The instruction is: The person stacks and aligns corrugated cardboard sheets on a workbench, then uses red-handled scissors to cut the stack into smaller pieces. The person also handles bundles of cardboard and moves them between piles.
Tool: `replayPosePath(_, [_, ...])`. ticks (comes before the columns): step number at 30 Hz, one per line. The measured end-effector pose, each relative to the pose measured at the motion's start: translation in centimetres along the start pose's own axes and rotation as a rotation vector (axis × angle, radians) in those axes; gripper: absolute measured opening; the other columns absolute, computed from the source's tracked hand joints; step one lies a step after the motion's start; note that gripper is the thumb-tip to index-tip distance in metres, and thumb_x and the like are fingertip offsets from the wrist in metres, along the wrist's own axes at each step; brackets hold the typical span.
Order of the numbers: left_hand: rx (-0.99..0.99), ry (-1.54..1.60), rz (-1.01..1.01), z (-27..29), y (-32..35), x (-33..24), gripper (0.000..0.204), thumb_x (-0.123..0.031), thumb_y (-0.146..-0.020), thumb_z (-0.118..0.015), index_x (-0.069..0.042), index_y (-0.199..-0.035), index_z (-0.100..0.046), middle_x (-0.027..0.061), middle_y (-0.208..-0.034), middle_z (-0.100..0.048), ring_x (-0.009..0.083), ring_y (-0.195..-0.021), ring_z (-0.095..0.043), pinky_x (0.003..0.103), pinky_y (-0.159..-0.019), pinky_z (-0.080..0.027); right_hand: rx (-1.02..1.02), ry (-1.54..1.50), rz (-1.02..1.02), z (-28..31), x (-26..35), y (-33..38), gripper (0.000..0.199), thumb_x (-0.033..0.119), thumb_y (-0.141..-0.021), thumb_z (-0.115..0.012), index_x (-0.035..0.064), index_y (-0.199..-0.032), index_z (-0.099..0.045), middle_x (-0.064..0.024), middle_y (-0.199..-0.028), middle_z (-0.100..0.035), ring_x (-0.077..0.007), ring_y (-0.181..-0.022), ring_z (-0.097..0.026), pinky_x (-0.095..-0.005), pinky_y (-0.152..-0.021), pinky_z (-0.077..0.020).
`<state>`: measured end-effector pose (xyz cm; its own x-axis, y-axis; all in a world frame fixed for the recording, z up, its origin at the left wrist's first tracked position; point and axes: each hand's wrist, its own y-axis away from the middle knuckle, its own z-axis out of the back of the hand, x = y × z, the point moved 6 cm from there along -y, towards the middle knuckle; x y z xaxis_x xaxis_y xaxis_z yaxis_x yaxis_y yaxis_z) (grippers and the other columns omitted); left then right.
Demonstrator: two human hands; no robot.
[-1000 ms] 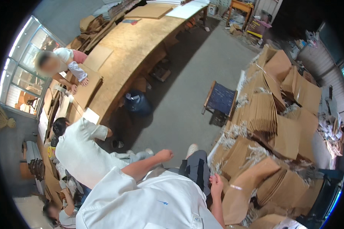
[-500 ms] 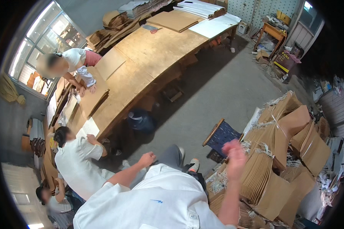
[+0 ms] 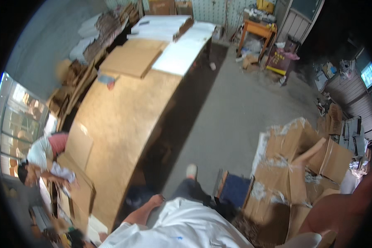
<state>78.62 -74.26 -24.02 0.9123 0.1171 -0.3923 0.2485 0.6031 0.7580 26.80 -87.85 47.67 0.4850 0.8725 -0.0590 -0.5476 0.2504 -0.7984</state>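
Shifted outward to the right rim since the earlier frame, the person's right forearm (image 3: 339, 211) appeared blurred in front of the bundled cardboard stack (image 3: 297, 184). That stack stood at the lower right, just beside 1 blue-seated stool (image 3: 234, 189). The right grip lay out of view, its state unknown. Near the wooden counter (image 3: 124, 107), the left grip (image 3: 156, 200) showed curled fingers; whether they held anything could not be told. At the counter's left side, 1 co-worker (image 3: 39, 155) leaned over cardboard sheets (image 3: 83, 192).
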Motion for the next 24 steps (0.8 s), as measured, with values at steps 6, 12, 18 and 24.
replayPosePath(6, [-0.303,0.264,0.205,21.0,-13.1,-3.4,0.037,-0.034,-0.095,-0.058,-0.004,-0.110,-0.073,0.0231,-0.112,-0.072,0.0396,-0.112,-0.067,0.046,-0.097,-0.053,0.010,0.095,-0.064,-2.0,-12.8,-3.7,0.044,0.025,-0.099,-0.058,-0.0045,-0.132,-0.056,-0.0198,-0.119,-0.066,-0.0275,-0.110,-0.063,-0.0407,-0.095,-0.0501])
replayPosePath(12, [-0.186,0.125,-0.029,33.4,-26.1,-16.7,0.039,-0.033,-0.095,-0.059,-0.004,-0.119,-0.070,0.0231,-0.115,-0.071,0.0396,-0.111,-0.067,0.047,-0.096,-0.053,0.024,0.197,-0.054,-2.3,-22.1,-5.2,0.042,0.022,-0.098,-0.059,-0.0046,-0.131,-0.057,-0.0196,-0.117,-0.068,-0.0271,-0.109,-0.063,-0.0408,-0.094,-0.0501])
replayPosePath(18, [-0.173,0.280,-0.032,36.4,-34.5,-21.0,0.042,-0.037,-0.100,-0.053,-0.001,-0.118,-0.068,0.0247,-0.118,-0.069,0.0445,-0.113,-0.063,0.048,-0.096,-0.052,-0.073,0.121,-0.101,-5.2,-39.6,-2.4,0.041,0.020,-0.098,-0.061,-0.0048,-0.130,-0.057,-0.0195,-0.115,-0.069,-0.0267,-0.108,-0.064,-0.0410,-0.094,-0.0501])
replayPosePath(24, [-0.102,-0.246,-0.175,36.2,-39.3,-21.3,0.028,-0.016,-0.090,-0.057,-0.001,-0.111,-0.068,0.0265,-0.107,-0.070,0.0426,-0.101,-0.068,0.051,-0.085,-0.056,-0.255,-0.148,-0.572,-14.6,-62.0,1.5,0.039,0.018,-0.097,-0.062,-0.0049,-0.129,-0.058,-0.0194,-0.112,-0.070,-0.0263,-0.108,-0.064,-0.0411,-0.093,-0.0501])
